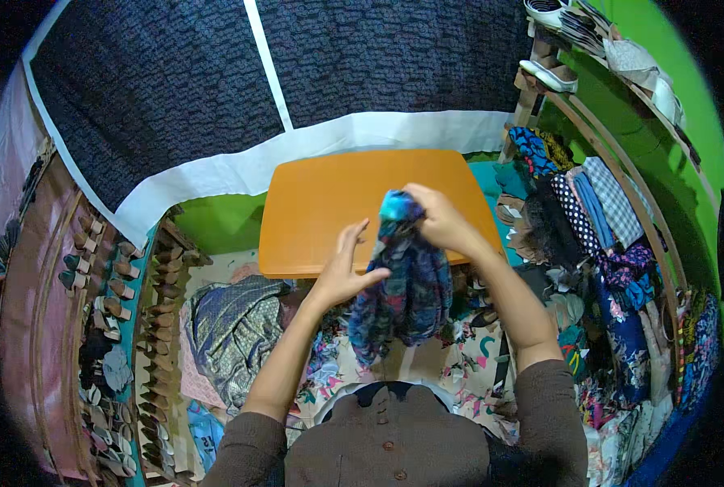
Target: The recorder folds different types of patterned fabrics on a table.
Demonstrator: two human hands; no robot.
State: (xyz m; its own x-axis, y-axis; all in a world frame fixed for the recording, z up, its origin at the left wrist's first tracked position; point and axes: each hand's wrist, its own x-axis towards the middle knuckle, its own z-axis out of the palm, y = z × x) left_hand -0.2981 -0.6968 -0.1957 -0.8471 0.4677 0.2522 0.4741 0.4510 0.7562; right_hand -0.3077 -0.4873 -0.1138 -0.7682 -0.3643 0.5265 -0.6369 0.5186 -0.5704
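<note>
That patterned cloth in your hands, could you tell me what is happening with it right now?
A person holds a bunched blue patterned cloth over an orange table. The right hand grips its top, so it hangs down; the left hand touches its side with fingers spread. More folded fabrics fill the rack on the right.

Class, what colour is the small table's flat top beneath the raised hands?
Plain orange table top, clearest in the head view.

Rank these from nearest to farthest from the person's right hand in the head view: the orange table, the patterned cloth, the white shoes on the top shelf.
1. Patterned cloth: gripped in the right hand.
2. Orange table: directly beneath and ahead.
3. White shoes: upper right, on the shelf.
</note>
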